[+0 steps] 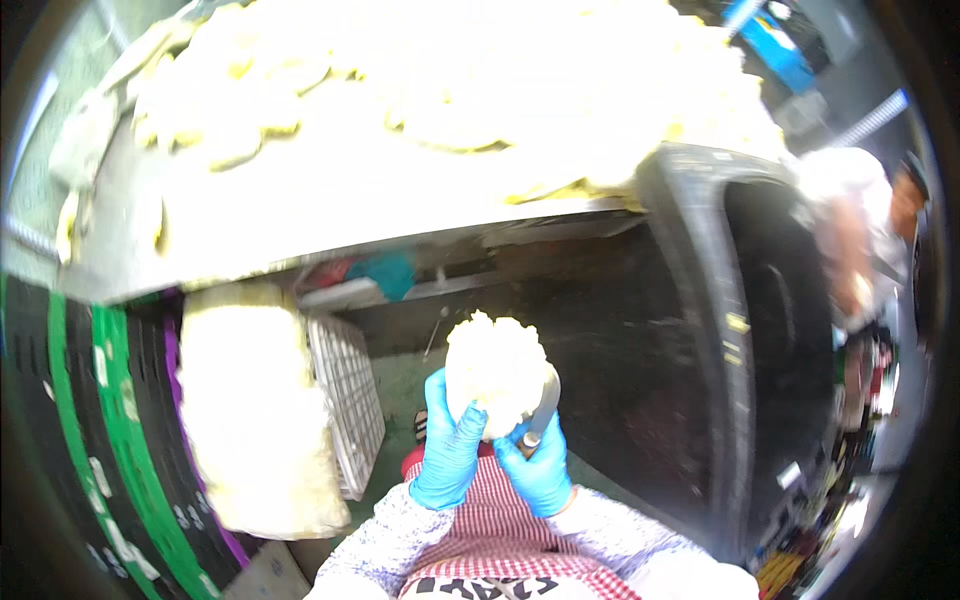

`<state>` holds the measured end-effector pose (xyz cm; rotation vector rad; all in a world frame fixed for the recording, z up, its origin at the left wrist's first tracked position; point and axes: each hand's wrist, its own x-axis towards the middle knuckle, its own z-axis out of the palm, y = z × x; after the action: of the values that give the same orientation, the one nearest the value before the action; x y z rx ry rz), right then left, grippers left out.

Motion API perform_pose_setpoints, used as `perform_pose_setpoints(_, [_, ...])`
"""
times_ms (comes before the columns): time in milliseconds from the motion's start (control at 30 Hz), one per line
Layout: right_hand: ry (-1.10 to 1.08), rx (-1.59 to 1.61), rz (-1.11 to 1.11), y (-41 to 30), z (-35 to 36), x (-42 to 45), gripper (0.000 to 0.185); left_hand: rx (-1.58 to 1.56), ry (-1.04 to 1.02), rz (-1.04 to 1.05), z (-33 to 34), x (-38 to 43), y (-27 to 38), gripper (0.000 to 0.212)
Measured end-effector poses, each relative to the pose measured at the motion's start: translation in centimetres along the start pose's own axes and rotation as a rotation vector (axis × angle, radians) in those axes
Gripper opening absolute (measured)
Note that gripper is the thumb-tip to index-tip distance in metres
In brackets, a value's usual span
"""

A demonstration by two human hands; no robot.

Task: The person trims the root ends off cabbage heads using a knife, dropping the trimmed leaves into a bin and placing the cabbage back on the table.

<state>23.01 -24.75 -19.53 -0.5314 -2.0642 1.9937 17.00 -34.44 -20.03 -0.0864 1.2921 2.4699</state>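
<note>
My left hand (pixel 451 450), in a blue glove, holds a pale, overexposed lump (pixel 496 367) with a bumpy top, which looks like a cauliflower head. In my right hand (pixel 536 461), gloved alike, is a knife (pixel 546 405) with a curved metal blade, its blade against the right side of the lump. Both hands are close together in front of a red-and-white checked apron (pixel 491 517). Beyond them a long metal table (pixel 330 217) bears a large heap of similar pale pieces (pixel 525 82), too bright for detail.
A large black plastic bin (pixel 682 300) stands at the right. At the left are a filled pale crate or sack (pixel 255 412), a white grid-sided crate (pixel 352 397) and stacked black and green crates (pixel 112 405). A person in white (pixel 847 225) is at the far right.
</note>
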Motion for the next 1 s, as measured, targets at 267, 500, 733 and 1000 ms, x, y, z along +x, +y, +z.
perform_pose_setpoints(267, [0.261, -0.161, -0.335, -26.4, -10.7, -0.2, 0.069, -0.22, -0.883, -0.136, 22.7, 2.4, 13.7, 0.07])
perform_pose_setpoints(500, [0.881, -0.642, -0.166, -26.3, -25.2, -2.1, 0.077, -0.08, -1.089, -0.345, 36.8, 6.5, 9.2, 0.053])
perform_pose_setpoints(733, [0.832, -0.523, -0.394, -24.7, -26.9, -2.1, 0.079, -0.009, -1.089, -0.91, 39.2, 9.2, 3.1, 0.058])
perform_pose_setpoints(1000, [0.2, -1.294, -0.451, -23.3, -32.1, 2.2, 0.077, 0.273, -1.342, -1.153, 38.8, 10.7, 1.0, 0.054])
